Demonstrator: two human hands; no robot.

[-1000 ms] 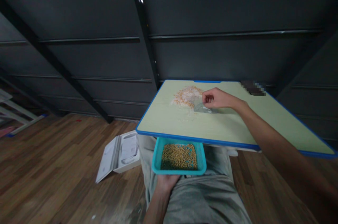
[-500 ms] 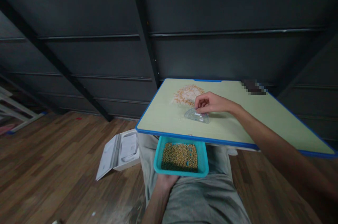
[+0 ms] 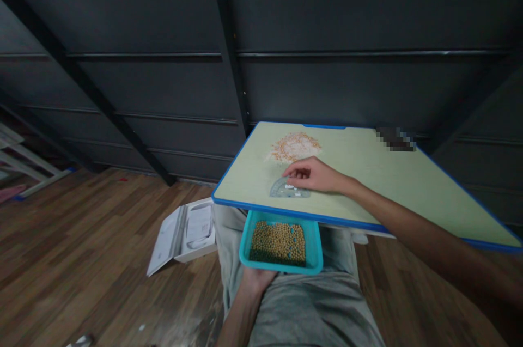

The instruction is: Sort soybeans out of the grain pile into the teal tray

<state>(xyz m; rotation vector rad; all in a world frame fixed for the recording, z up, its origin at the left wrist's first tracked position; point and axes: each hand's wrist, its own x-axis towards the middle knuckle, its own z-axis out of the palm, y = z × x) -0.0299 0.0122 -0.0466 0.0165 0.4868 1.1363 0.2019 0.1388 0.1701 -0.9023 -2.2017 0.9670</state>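
My right hand (image 3: 312, 176) rests on a clear plastic half-round protractor (image 3: 286, 189), fingers pressed down on it, near the front edge of a pale green table with a blue rim (image 3: 368, 172). Behind the hand lies a pile of yellow beans mixed with white grains (image 3: 292, 147). My left hand (image 3: 255, 279) holds a teal plastic basket (image 3: 281, 244) from underneath, just below the table's front edge. The basket holds many yellow beans. Most of the left hand's fingers are hidden under the basket.
An open white box (image 3: 183, 233) lies on the wooden floor to the left of my legs. A dark panelled wall with a slanted beam (image 3: 232, 53) stands behind the table. A white frame (image 3: 24, 172) sits far left. A blurred dark object (image 3: 395, 139) lies at the table's back.
My right hand has slid the protractor from beside the bean pile toward the table's front edge, above the basket. The basket stays held in about the same place.
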